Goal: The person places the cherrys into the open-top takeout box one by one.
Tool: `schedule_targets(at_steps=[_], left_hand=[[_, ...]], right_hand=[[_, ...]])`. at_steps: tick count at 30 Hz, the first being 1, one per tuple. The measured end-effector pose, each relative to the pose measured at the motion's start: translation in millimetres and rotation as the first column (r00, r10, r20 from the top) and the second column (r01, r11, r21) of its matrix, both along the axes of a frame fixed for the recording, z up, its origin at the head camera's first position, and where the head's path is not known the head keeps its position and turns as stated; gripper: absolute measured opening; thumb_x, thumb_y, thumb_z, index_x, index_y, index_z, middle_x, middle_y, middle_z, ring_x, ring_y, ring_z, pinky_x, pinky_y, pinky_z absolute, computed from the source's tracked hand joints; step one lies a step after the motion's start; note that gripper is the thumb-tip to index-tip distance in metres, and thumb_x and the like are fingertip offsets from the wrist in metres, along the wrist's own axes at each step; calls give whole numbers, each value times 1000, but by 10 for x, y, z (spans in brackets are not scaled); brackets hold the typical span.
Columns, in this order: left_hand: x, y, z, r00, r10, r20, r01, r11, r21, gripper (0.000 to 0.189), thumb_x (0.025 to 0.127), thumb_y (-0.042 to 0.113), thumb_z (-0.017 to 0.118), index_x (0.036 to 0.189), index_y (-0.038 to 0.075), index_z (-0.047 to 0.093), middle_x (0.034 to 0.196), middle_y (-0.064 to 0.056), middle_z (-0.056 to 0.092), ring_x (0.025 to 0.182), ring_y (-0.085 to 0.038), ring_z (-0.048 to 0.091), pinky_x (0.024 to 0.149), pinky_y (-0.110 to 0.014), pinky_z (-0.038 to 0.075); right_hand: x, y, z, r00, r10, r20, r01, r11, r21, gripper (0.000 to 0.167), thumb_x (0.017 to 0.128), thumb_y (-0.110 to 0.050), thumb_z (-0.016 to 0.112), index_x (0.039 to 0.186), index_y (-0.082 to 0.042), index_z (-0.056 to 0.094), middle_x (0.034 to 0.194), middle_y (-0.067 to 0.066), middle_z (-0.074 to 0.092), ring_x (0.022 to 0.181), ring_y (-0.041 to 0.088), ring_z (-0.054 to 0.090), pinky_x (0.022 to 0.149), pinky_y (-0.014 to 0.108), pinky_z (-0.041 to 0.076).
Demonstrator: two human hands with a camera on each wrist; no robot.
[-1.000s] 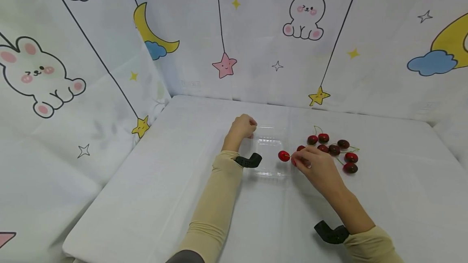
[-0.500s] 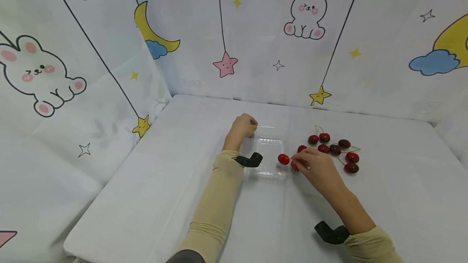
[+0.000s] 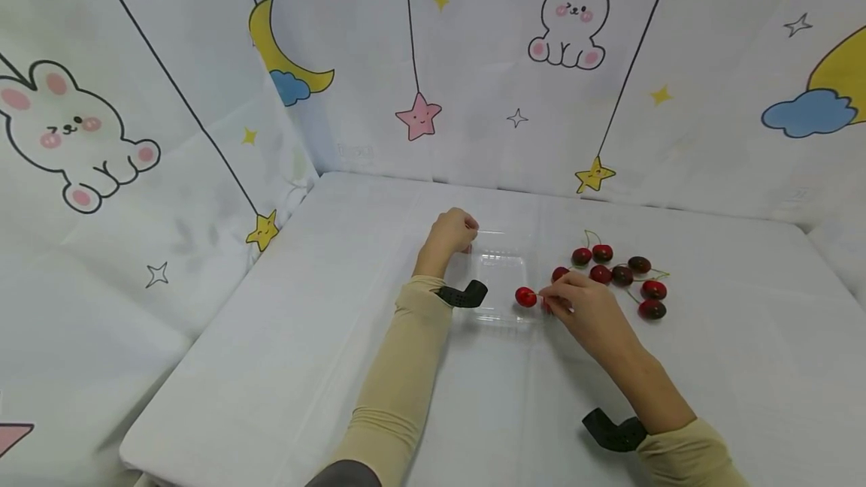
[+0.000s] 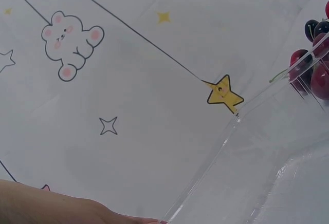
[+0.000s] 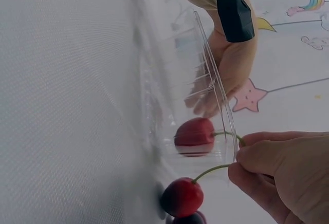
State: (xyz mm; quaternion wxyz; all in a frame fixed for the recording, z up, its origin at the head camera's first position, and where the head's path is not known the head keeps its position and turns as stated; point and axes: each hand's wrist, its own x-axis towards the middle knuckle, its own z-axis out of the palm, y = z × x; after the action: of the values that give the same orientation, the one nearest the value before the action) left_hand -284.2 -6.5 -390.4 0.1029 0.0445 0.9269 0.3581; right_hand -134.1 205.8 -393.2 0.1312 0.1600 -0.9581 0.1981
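Note:
A clear plastic container [image 3: 501,273] stands on the white table. At its left far corner my left hand [image 3: 452,233] grips the rim; in the left wrist view only part of that hand [image 4: 67,206] shows at the bottom edge. My right hand [image 3: 588,310] pinches green cherry stems at the container's right rim. From one stem a red cherry [image 5: 195,137] hangs inside the container, seen through its wall. A second stem leads to a dark red cherry [image 5: 182,197] outside the wall, largely hidden by my fingers in the head view.
Several dark red cherries [image 3: 622,276] with green stems lie on the table right of the container. A white cloth [image 3: 298,322] covers the table. Behind it hangs a white curtain [image 3: 473,43] printed with rabbits, stars and moons. Black devices [image 3: 614,431] sit on both wrists.
The cherry over the container has come down a little, with my right hand nearly in place. My left hand keeps its hold on the rim. The head view has shifted slightly.

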Motion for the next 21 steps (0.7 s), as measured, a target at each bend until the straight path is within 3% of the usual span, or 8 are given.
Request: schedule_targets(at_steps=[21], left_hand=[[-6,4,-7,1000,14,17,-15,1000,23,23,95,16,57,115,9,66,100,-5,69,63,-9,62,65,-23,47]], right_hand=[[-13,3,-24,997,53,-51,-51,998,40,19,76,0,77,93,-7,76,86,5,62,76,18,61,72,35,56]])
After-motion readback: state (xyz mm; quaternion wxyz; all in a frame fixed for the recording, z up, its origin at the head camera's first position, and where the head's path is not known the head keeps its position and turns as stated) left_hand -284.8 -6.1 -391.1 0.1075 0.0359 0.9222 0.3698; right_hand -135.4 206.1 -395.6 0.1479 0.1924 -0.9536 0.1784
